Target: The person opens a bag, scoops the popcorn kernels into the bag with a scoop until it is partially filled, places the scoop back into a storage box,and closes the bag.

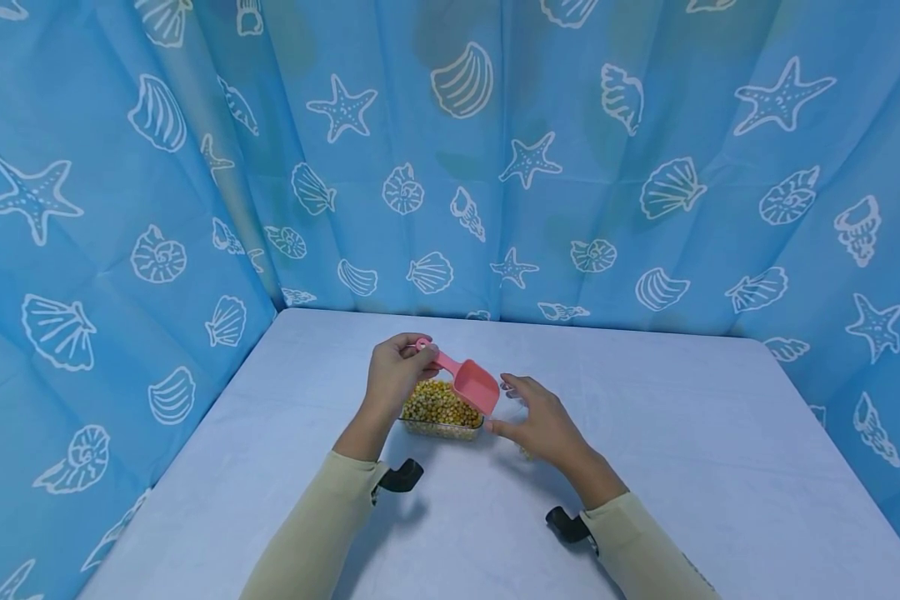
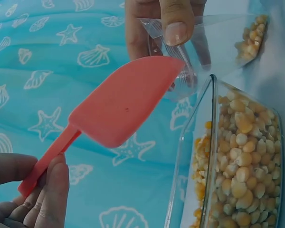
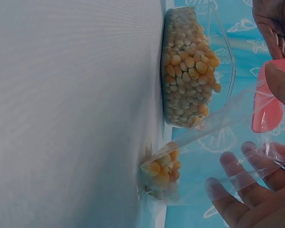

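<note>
A pink scoop is pinched by its handle between the thumb and fingers of my left hand. Its bowl tilts down to the right, with no kernels showing in it. In the right wrist view, a clear plastic bag has a small heap of corn kernels in its bottom corner. My right hand holds this bag near its mouth, thumb on the near side and fingers spread behind. The scoop's tip overlaps the bag mouth in the left wrist view. Below the scoop stands a glass container full of corn kernels.
A white cloth covers the table. Blue curtains printed with shells and starfish hang behind it and at both sides. On each forearm, a black wrist mount sticks out from the sleeve.
</note>
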Motion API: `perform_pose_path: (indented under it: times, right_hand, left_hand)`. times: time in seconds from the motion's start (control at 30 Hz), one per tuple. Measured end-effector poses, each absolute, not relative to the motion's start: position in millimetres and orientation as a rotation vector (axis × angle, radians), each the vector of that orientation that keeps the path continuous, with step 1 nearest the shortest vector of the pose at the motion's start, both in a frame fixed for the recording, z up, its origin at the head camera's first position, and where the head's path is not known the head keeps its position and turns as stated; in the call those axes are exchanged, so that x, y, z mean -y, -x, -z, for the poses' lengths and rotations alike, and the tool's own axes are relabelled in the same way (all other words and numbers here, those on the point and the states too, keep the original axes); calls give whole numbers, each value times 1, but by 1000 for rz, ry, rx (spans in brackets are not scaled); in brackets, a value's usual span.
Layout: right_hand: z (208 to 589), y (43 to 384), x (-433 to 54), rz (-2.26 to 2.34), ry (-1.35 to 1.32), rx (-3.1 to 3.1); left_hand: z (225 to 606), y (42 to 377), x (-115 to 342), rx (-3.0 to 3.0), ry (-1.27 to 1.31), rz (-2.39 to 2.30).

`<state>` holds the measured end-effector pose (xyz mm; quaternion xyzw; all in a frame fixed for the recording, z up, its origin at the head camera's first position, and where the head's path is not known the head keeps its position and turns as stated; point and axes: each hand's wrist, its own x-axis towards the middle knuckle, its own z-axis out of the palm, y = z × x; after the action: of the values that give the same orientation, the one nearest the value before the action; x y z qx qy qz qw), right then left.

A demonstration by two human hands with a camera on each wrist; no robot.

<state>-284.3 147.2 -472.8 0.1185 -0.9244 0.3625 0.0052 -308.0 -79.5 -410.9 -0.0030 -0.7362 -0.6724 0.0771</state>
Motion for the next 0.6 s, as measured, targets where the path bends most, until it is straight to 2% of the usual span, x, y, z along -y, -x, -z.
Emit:
perform_pose_path:
  times: [0.27, 0.6]
  right_hand:
    - [471, 287, -151, -1109, -391, 2893]
    - [470, 287, -155, -1127, -392, 2880]
  left_hand:
    - [400, 310, 103, 2139, 47, 1983]
    - [402, 323, 154, 2353, -148, 1822]
